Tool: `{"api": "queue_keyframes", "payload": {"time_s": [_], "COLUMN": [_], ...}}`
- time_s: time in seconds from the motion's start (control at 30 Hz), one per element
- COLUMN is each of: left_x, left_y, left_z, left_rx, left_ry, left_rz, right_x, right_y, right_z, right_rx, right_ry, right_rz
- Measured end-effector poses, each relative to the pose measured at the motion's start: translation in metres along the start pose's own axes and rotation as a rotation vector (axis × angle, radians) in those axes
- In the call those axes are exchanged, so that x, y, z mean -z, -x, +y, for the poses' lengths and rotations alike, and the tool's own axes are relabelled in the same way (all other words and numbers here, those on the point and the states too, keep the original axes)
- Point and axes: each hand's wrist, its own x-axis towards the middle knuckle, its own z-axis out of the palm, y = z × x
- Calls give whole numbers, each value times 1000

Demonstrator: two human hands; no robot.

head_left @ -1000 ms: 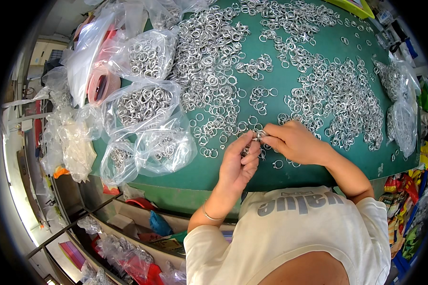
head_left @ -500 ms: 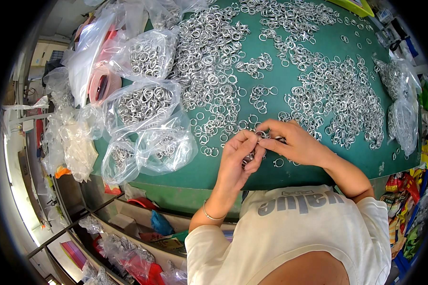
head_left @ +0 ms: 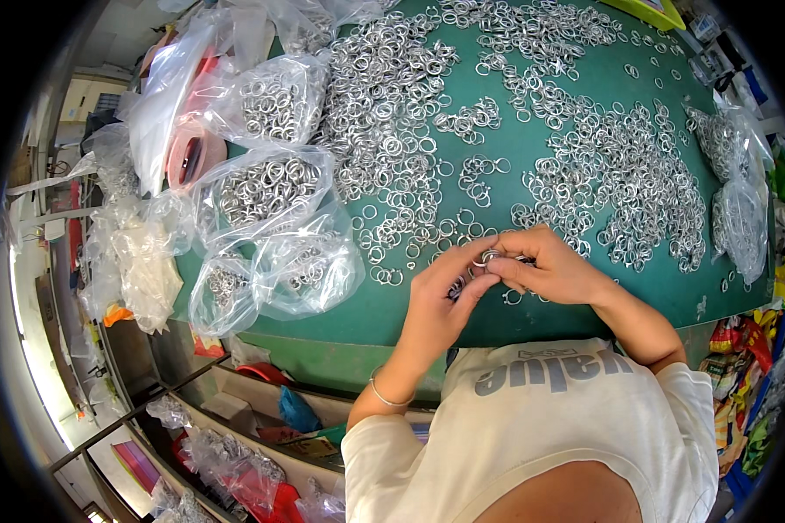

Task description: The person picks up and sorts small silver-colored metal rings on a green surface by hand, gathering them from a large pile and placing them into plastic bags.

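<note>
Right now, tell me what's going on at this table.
A person in a white T-shirt works over a green mat strewn with small silver metal rings. The left hand and right hand meet near the mat's front edge, fingertips pinching a ring between them. Clear plastic bags holding more rings lie to the left, with further bags at the right edge.

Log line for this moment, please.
left hand: pinching metal ring | right hand: pinching same ring | table: green, loose rings spread | left side: bagged rings
</note>
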Motion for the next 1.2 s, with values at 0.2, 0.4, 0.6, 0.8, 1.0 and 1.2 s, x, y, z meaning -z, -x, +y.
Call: {"api": "queue_keyframes", "payload": {"time_s": [0.2, 0.4, 0.6, 0.8, 1.0, 1.2], "left_x": [10, 6, 6, 11, 16, 1], "left_y": [-3, 0, 3, 4, 2, 10], "left_z": [0, -9, -7, -10, -13, -9], "left_rx": [-118, -227, -105, 76, 223, 174], "left_ry": [-275, -180, 30, 237, 366, 249], "left_rz": [-95, -84, -149, -242, -337, -150], "right_x": [0, -4, -2, 0, -1, 1], "right_y": [3, 12, 15, 16, 17, 18], "right_z": [1, 0, -6, -11, -10, -9], "right_rx": [210, 355, 456, 543, 577, 556], "right_ry": [237, 555, 578, 655, 660, 772], "right_rz": [68, 182, 155, 100, 91, 122]}}
